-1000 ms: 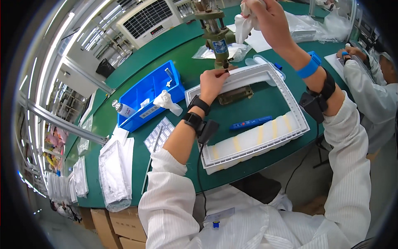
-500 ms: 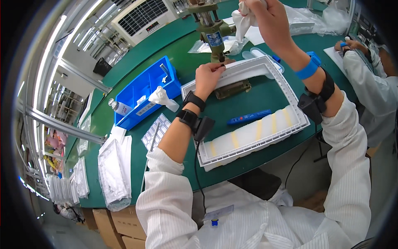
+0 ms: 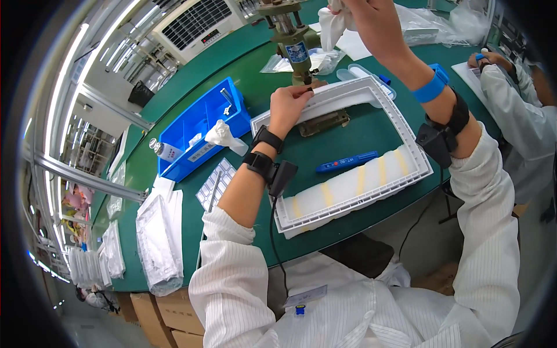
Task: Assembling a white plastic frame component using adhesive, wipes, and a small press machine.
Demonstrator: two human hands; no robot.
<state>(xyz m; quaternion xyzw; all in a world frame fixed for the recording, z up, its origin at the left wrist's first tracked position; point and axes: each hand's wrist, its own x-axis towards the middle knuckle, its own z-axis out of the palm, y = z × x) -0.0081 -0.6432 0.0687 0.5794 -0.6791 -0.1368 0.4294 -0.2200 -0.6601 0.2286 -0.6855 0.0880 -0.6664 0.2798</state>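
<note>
A white rectangular plastic frame (image 3: 415,134) lies on the green table, its far side reaching under a green bench press (image 3: 297,53). At the frame's far left corner, my left hand (image 3: 288,108) pinches a small dark piece (image 3: 309,90) just below the press tip. My right hand (image 3: 374,26) is raised beside the press, closed around white cloth (image 3: 332,28); its fingertips are partly cut off by the upper edge, and whatever the cloth covers is hidden. Inside the frame lie a blue pen-shaped tool (image 3: 347,162) and the press's green metal base (image 3: 325,123). A yellow-striped white foam roll (image 3: 342,188) lies along the near side.
Left of the frame stands a blue divided bin (image 3: 174,170) with a small bottle (image 3: 166,151) and a white cloth bundle (image 3: 223,137) at its edge. A label sheet (image 3: 216,182) and bagged parts (image 3: 158,243) lie nearer. A co-worker's sleeve (image 3: 516,110) is at right.
My right hand and the white cloth have shifted slightly left and up. My left hand keeps its pinch at the frame's corner. The whole view has drifted a little.
</note>
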